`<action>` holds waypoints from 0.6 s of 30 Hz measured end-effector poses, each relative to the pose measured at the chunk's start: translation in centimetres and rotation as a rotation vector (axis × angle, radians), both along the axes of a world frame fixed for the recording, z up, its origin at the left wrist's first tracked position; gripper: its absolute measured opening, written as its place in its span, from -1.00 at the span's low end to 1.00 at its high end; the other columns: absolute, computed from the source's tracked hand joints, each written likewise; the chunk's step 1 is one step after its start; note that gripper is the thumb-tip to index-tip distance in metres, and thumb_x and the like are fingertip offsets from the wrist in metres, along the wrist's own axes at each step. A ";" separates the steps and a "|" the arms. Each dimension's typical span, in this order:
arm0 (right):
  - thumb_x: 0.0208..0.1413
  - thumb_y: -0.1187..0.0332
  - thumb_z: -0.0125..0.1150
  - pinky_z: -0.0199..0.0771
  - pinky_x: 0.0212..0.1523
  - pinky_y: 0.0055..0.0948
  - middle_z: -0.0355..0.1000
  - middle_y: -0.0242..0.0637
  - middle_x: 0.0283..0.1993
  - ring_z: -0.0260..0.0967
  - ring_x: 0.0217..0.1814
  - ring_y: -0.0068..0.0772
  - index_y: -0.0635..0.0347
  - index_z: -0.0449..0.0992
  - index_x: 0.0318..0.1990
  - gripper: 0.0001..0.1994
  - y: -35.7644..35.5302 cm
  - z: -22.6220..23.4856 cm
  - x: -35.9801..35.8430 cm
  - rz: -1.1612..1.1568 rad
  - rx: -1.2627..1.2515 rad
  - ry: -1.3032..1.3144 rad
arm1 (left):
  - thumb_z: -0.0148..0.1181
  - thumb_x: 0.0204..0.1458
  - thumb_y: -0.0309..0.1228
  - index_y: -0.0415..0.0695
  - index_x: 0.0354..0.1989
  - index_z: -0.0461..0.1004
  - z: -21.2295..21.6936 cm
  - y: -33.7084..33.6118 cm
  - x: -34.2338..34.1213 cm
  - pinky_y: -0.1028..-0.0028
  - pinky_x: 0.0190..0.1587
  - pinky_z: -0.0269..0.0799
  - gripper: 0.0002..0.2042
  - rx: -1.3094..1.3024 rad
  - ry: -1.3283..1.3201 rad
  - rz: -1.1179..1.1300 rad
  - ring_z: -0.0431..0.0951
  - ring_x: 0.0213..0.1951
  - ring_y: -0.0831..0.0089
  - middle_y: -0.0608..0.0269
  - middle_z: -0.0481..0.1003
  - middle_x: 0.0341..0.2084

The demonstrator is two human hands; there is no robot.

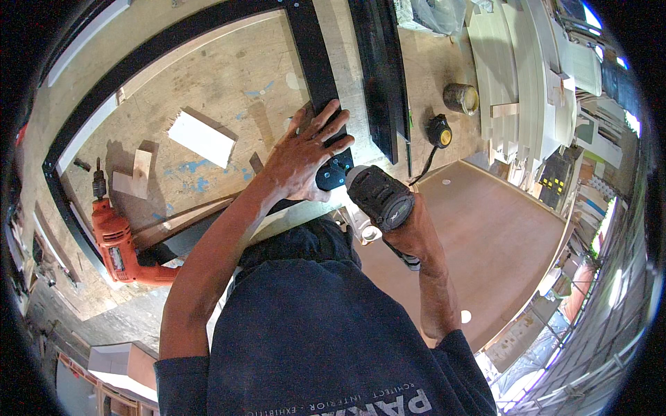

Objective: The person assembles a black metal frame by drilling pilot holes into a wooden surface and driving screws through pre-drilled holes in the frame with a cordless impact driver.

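My left hand (305,154) lies with fingers spread across the corner of a black frame (309,55), pressing on its bar. Around a black cordless drill (380,197) my right hand (416,232) is closed. The drill's nose points left at the frame's corner, where several small screw heads show and a bright light falls. Whether its tip touches a screw is hidden. A loose strip of black bar (380,76) lies just right of the corner.
On the wooden worktop (243,66) lie an orange corded drill (118,243), a white block (201,139) and an L-shaped wood offcut (137,177). To the right are a tape measure (438,132), a jar (460,99), a brown panel (485,236) and stacked pale boards (517,62).
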State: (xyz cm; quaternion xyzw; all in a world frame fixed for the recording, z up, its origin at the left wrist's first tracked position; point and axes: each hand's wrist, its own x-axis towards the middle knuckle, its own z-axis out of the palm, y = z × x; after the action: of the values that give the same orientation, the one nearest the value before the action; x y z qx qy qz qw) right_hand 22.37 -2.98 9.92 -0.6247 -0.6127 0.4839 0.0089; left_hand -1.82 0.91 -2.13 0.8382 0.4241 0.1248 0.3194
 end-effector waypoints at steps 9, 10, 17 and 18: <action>-0.20 0.49 0.37 0.61 -0.27 -0.25 0.61 -0.02 -0.40 0.64 -0.31 -0.03 0.30 0.62 -0.26 -0.75 2.0 1.8 -2.0 0.166 0.050 -0.140 | 0.59 -0.59 0.04 0.12 0.34 0.37 -0.2 0.0 -0.2 -0.10 0.56 -0.24 0.07 0.046 0.012 0.002 -0.16 0.56 0.13 0.22 0.06 0.50; -0.20 0.49 0.38 0.61 -0.26 -0.25 0.62 -0.01 -0.40 0.64 -0.30 -0.03 0.30 0.62 -0.26 -0.74 2.2 1.5 -1.9 0.179 0.036 -0.146 | 0.58 -0.60 0.04 0.11 0.34 0.37 -0.3 -0.1 -0.3 -0.10 0.56 -0.24 0.07 0.046 0.003 0.008 -0.16 0.56 0.13 0.21 0.07 0.50; -0.19 0.49 0.40 0.62 -0.23 -0.23 0.63 0.00 -0.36 0.65 -0.25 -0.04 0.31 0.61 -0.26 -0.74 2.4 -0.1 -0.6 0.119 -0.029 -0.090 | 0.59 -0.60 0.06 0.09 0.34 0.37 -0.7 0.0 0.0 -0.06 0.57 -0.22 0.08 0.066 -0.046 0.009 -0.13 0.55 0.11 0.19 0.10 0.48; -0.19 0.49 0.39 0.62 -0.23 -0.22 0.63 0.00 -0.35 0.65 -0.25 -0.04 0.30 0.61 -0.26 -0.75 2.5 -0.2 -0.7 0.117 -0.030 -0.091 | 0.59 -0.60 0.07 0.09 0.34 0.37 -0.7 0.0 0.0 -0.07 0.57 -0.21 0.08 0.065 -0.043 0.008 -0.14 0.55 0.11 0.18 0.10 0.48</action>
State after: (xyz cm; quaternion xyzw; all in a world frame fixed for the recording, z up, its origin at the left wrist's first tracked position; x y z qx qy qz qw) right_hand 21.71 -0.50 9.75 -0.6093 -0.6406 0.4639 -0.0564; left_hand -1.82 0.89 -2.88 0.8436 0.4159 0.1579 0.3007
